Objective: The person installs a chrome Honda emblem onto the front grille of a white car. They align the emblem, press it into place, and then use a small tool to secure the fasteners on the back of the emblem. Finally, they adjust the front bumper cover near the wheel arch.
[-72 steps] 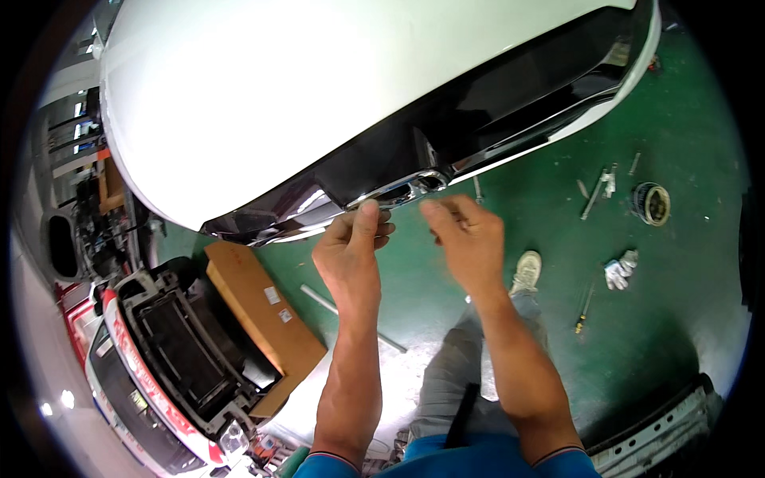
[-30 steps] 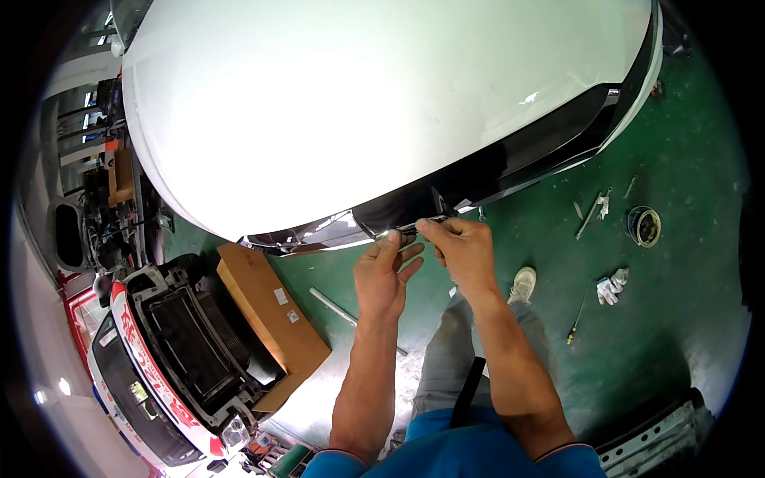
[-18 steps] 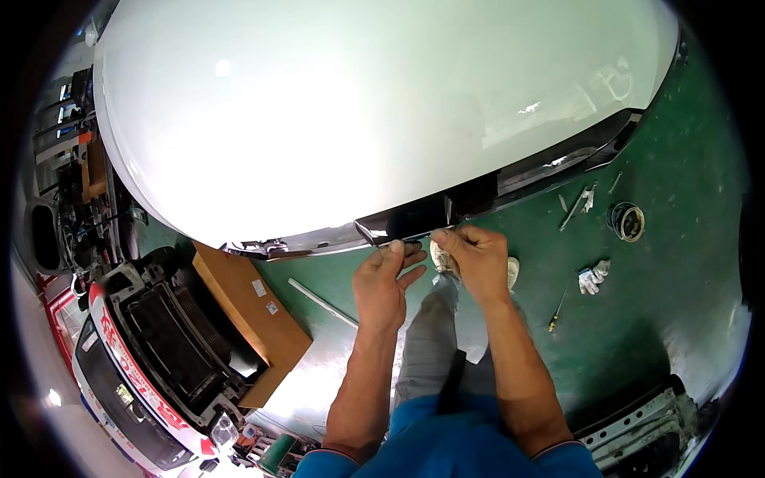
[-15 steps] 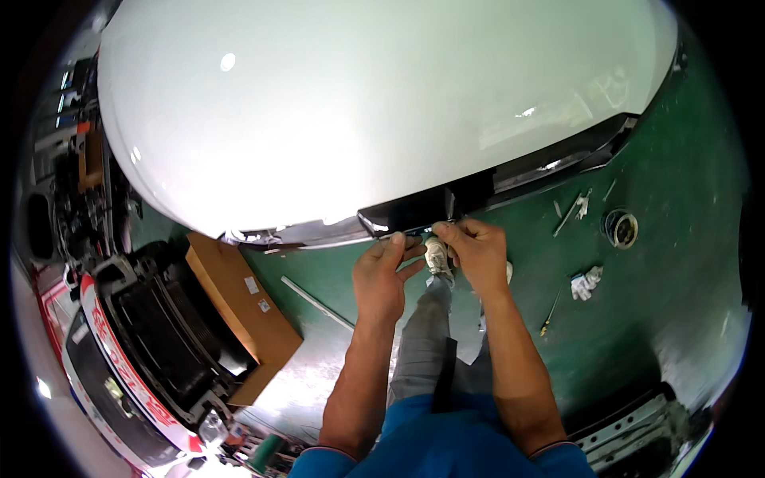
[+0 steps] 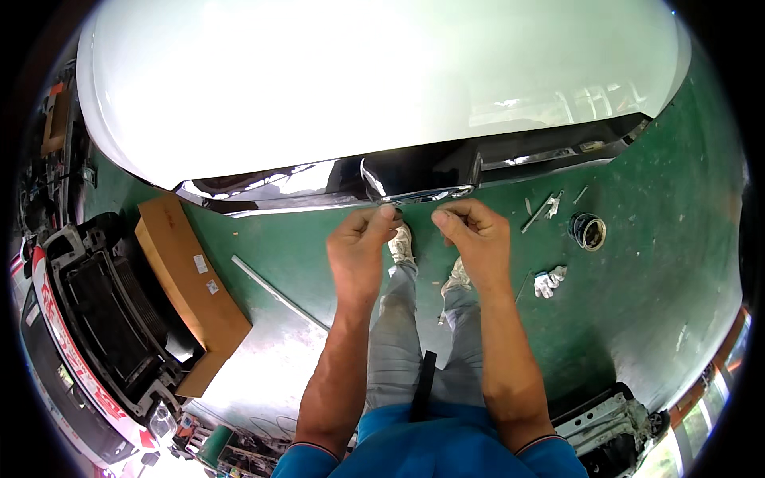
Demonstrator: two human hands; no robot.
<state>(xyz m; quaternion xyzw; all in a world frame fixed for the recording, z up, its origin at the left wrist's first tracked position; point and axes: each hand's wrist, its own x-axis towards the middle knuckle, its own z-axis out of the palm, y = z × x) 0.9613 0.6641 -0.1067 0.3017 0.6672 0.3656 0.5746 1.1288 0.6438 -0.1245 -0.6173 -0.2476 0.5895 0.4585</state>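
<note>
The front of a white car hood (image 5: 287, 88) fills the upper part of the view. Along its near edge runs a glossy black trim panel (image 5: 422, 171) with a raised middle section and a bright lower rim. My left hand (image 5: 358, 247) is just below that rim, thumb and fingertips pinched together. Level with it and a short gap to the right, my right hand (image 5: 478, 239) also has its thumb against a curled forefinger. Anything held in either pinch is hidden or too small to name. Both hands appear just short of the trim.
On the left stand a long cardboard box (image 5: 179, 263) and another car with its front end stripped (image 5: 111, 303). A pale strip (image 5: 279, 293) lies on the green floor. To the right are a ratchet-like tool (image 5: 538, 215), a round can (image 5: 590, 233) and a white glove (image 5: 550, 281).
The view has shifted, showing more of the trim. Both hands have drawn back from its lower edge and moved apart. The left fingers, spread before, are now curled to the thumb.
</note>
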